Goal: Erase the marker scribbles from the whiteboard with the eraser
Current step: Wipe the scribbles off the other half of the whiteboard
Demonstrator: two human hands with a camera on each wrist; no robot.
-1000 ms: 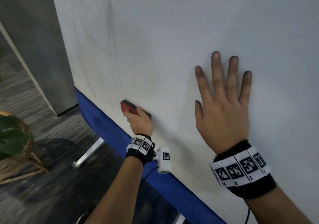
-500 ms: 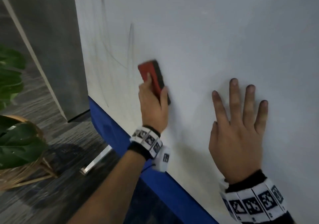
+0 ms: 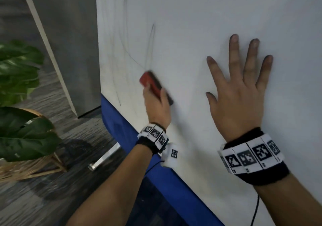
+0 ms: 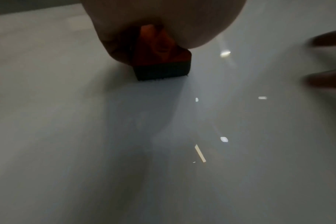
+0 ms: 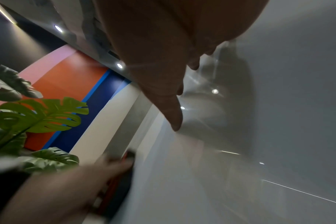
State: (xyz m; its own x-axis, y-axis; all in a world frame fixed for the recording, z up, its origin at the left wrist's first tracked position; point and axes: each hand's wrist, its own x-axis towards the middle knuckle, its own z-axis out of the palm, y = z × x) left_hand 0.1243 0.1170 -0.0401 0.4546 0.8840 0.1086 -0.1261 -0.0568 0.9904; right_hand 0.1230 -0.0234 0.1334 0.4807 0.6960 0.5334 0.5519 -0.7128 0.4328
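Observation:
A large whiteboard (image 3: 200, 20) fills the head view, with faint marker scribbles (image 3: 125, 34) near its left edge. My left hand (image 3: 156, 104) grips a red eraser (image 3: 151, 84) with a dark felt side and presses it flat on the board just below the scribbles. In the left wrist view the eraser (image 4: 161, 60) sits felt-down on the whiteboard (image 4: 163, 151). My right hand (image 3: 238, 90) lies flat on the board to the right, fingers spread and straight. The right wrist view shows that right hand (image 5: 163, 68) against the board and the blurred left hand (image 5: 98, 171).
A blue frame (image 3: 125, 131) runs along the board's lower edge, with a metal foot (image 3: 104, 158) on the dark wood floor. A potted leafy plant (image 3: 19, 93) in a woven basket stands at the left. A grey panel (image 3: 69, 43) stands behind the board's left edge.
My left hand swept the eraser up from the board's lower edge, then slid it slightly back down and left. The right hand stayed flat on the board.

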